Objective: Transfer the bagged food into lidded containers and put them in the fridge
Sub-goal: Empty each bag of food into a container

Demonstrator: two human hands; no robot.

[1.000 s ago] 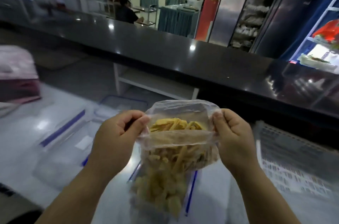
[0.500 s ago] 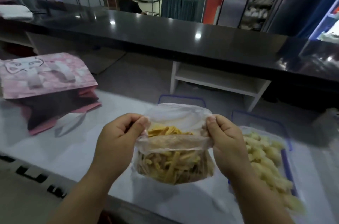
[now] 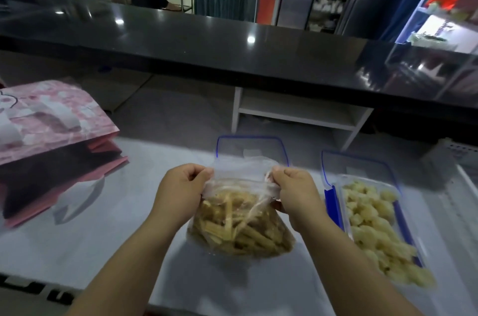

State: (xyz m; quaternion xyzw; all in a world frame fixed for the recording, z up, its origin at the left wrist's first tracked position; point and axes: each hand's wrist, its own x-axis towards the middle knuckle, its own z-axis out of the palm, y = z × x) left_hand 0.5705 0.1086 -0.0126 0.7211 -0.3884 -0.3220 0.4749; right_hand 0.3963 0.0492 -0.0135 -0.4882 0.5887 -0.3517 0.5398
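One container [image 3: 372, 227] right of the fingers is filled but unlidded, while both hands' fingers [image 3: 199, 176] pinch the bag [image 3: 240, 222], its food not yet emptied.

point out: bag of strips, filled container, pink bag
bag of strips [image 3: 240, 233], head view, on its food-filled belly
filled container [image 3: 329, 196], head view, on its blue left rim
pink bag [image 3: 51, 119], head view, on its upper face
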